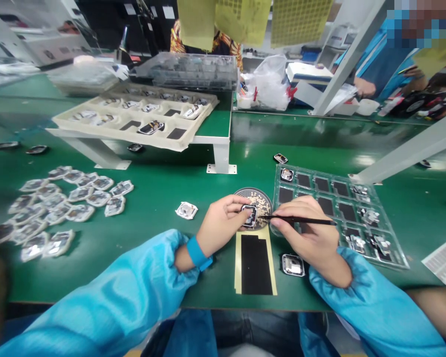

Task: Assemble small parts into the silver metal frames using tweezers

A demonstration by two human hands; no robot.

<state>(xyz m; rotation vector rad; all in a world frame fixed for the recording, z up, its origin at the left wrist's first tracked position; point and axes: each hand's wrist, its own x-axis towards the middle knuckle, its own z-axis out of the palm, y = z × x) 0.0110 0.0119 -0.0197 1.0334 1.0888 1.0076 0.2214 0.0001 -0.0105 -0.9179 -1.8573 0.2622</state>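
Observation:
Between the thumb and fingers of my left hand (226, 218) is a small rounded-square watch case (249, 216), its inside facing up. My right hand (312, 233) grips black tweezers (301, 219), whose tips reach the right edge of that case. Below both lies a round dish (262, 196) full of tiny light and dark pieces. A black sheet on yellow backing (255, 265) lies in front of the dish. Another watch case (293, 265) rests beside my right wrist, and a white-rimmed one (186, 210) sits left of my left hand.
A clear compartment tray (394, 248) with black pads and metal parts stands at right. Several white-rimmed cases (80, 212) cover the left side. A cream tray (178, 141) sits on a raised shelf (223, 131). A white post (412, 148) slants at right; a co-worker's hand (364, 88) is beyond.

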